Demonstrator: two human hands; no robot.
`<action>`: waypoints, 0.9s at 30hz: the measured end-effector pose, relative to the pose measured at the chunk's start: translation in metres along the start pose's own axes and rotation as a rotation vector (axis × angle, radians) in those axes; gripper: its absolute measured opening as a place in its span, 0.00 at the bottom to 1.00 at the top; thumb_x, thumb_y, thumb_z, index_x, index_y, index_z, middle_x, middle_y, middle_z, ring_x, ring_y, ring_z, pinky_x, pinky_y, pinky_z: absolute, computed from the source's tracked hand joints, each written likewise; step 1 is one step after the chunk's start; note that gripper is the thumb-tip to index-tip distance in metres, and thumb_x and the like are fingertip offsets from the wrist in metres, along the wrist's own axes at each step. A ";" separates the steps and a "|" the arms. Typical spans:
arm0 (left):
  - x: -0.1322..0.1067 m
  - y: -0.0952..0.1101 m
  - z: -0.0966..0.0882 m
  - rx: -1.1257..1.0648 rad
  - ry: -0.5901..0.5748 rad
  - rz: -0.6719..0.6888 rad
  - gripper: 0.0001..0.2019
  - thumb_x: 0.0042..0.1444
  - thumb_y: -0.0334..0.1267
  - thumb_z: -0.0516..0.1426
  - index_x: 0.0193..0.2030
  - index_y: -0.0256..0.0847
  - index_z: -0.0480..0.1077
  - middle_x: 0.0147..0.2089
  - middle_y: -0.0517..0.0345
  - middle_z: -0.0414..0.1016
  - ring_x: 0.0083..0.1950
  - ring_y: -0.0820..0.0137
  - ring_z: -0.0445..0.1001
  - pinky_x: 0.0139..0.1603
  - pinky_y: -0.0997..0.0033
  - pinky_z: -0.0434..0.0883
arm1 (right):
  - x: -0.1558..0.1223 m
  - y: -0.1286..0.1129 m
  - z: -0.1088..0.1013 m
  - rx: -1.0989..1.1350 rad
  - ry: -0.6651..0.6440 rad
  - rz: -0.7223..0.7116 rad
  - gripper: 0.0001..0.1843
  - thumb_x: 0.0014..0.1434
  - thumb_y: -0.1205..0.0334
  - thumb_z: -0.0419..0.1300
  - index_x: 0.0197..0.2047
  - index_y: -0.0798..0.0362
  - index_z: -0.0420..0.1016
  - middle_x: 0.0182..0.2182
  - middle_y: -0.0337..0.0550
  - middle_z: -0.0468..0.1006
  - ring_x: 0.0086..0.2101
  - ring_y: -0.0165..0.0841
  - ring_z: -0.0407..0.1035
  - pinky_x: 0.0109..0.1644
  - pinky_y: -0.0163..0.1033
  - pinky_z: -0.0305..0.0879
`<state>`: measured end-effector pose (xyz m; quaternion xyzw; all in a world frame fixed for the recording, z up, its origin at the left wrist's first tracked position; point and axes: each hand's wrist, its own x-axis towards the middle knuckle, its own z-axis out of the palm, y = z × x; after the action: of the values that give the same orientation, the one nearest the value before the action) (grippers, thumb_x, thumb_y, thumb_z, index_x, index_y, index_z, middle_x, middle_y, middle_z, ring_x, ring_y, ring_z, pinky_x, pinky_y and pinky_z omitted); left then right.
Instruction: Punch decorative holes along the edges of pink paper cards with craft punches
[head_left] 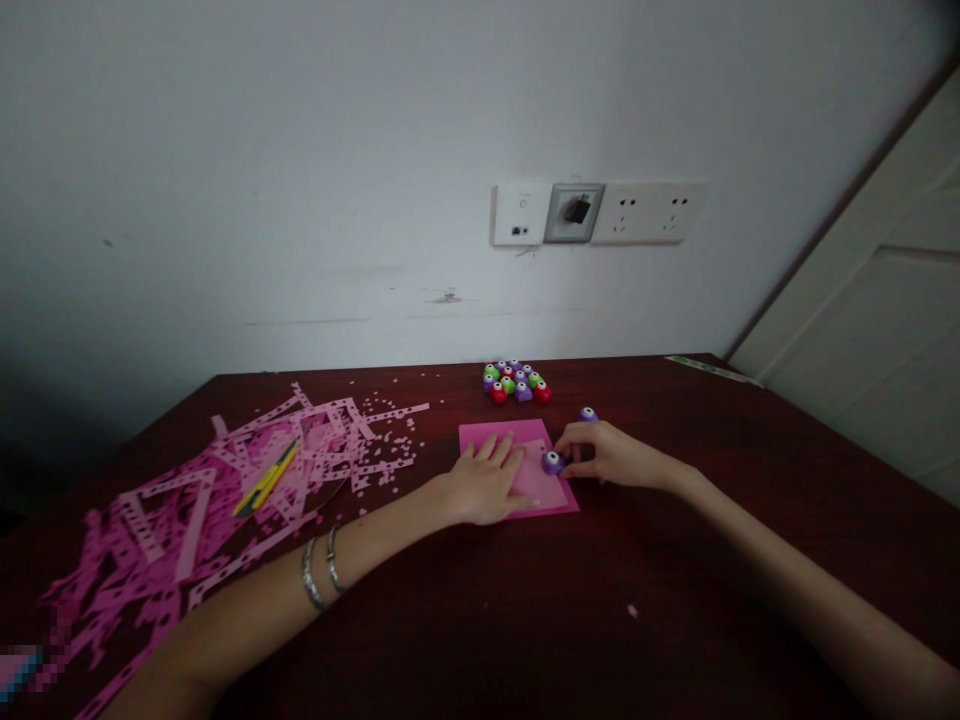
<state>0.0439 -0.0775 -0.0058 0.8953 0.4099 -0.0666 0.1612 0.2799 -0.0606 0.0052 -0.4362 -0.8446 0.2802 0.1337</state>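
My left hand (pixel 486 482) lies flat, fingers spread, on a sheet of pink paper (pixel 480 438) on the dark red table (pixel 570 620). My right hand (pixel 604 455) pinches a small purple paper punch (pixel 553 462) that sits at the right edge of the sheet. A second purple punch (pixel 587 414) stands just beyond my right hand. Two silver bracelets (pixel 321 568) ring my left wrist.
A cluster of several red, green and purple punches (pixel 515 381) sits near the wall. A heap of punched pink paper strips (pixel 187 520) covers the table's left side, with a yellow utility knife (pixel 266 478) on it. Wall sockets (pixel 596 212) are above; a door (pixel 870 310) stands at right.
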 end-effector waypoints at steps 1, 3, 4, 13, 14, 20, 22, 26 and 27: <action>0.000 0.001 0.000 -0.001 0.003 -0.005 0.44 0.53 0.66 0.38 0.67 0.34 0.36 0.68 0.40 0.32 0.67 0.48 0.33 0.62 0.44 0.42 | 0.000 0.000 0.000 -0.008 -0.002 -0.003 0.15 0.51 0.53 0.61 0.39 0.54 0.74 0.31 0.42 0.72 0.30 0.31 0.67 0.32 0.35 0.64; 0.000 0.002 0.001 -0.004 0.009 -0.010 0.44 0.53 0.66 0.37 0.67 0.33 0.37 0.68 0.39 0.32 0.67 0.48 0.34 0.62 0.45 0.42 | 0.000 -0.001 -0.001 -0.024 -0.003 -0.007 0.15 0.51 0.53 0.61 0.40 0.53 0.74 0.31 0.42 0.73 0.31 0.31 0.67 0.33 0.36 0.64; 0.000 0.002 0.001 -0.006 0.011 -0.012 0.44 0.53 0.66 0.37 0.67 0.33 0.37 0.68 0.39 0.31 0.67 0.48 0.34 0.62 0.45 0.41 | 0.000 -0.002 -0.001 -0.030 -0.003 -0.008 0.15 0.51 0.53 0.61 0.40 0.53 0.74 0.32 0.42 0.73 0.31 0.31 0.67 0.34 0.36 0.64; 0.000 0.004 0.002 0.018 -0.001 -0.020 0.44 0.53 0.66 0.35 0.67 0.32 0.37 0.68 0.39 0.32 0.67 0.48 0.33 0.62 0.44 0.42 | -0.001 -0.008 -0.001 -0.023 -0.015 0.010 0.14 0.52 0.55 0.61 0.39 0.54 0.73 0.31 0.42 0.72 0.31 0.31 0.66 0.34 0.35 0.63; 0.001 0.004 0.002 0.022 0.001 -0.019 0.44 0.53 0.66 0.35 0.67 0.32 0.36 0.68 0.39 0.32 0.67 0.48 0.33 0.62 0.44 0.42 | -0.001 -0.008 -0.001 -0.021 -0.016 0.016 0.15 0.52 0.54 0.61 0.39 0.55 0.73 0.30 0.42 0.71 0.30 0.31 0.66 0.33 0.35 0.63; 0.002 0.002 0.004 0.030 -0.012 -0.011 0.45 0.53 0.66 0.35 0.67 0.31 0.33 0.69 0.41 0.30 0.67 0.48 0.32 0.62 0.44 0.42 | -0.001 -0.009 -0.005 0.047 -0.022 0.040 0.20 0.49 0.52 0.63 0.41 0.55 0.71 0.28 0.40 0.71 0.28 0.29 0.65 0.30 0.34 0.64; 0.002 0.002 0.003 0.031 -0.018 -0.014 0.45 0.53 0.66 0.36 0.67 0.31 0.32 0.69 0.41 0.30 0.67 0.48 0.32 0.62 0.44 0.42 | -0.002 -0.009 -0.006 0.120 -0.041 0.074 0.21 0.49 0.50 0.62 0.41 0.56 0.70 0.27 0.39 0.70 0.26 0.28 0.65 0.26 0.33 0.65; 0.001 0.003 0.001 0.032 -0.027 -0.011 0.45 0.53 0.66 0.35 0.67 0.31 0.32 0.69 0.41 0.30 0.67 0.48 0.31 0.62 0.44 0.42 | -0.003 -0.008 -0.007 0.240 -0.082 0.155 0.22 0.50 0.47 0.61 0.41 0.56 0.68 0.27 0.39 0.69 0.25 0.28 0.64 0.19 0.31 0.64; 0.000 0.003 0.001 0.032 -0.029 -0.010 0.45 0.52 0.67 0.34 0.67 0.31 0.33 0.69 0.41 0.30 0.67 0.48 0.31 0.62 0.43 0.42 | -0.003 -0.007 -0.007 0.255 -0.083 0.165 0.22 0.50 0.46 0.60 0.41 0.56 0.68 0.27 0.40 0.69 0.25 0.28 0.65 0.19 0.30 0.65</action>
<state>0.0465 -0.0793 -0.0057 0.8946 0.4111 -0.0869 0.1525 0.2805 -0.0642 0.0150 -0.4715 -0.7684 0.4129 0.1297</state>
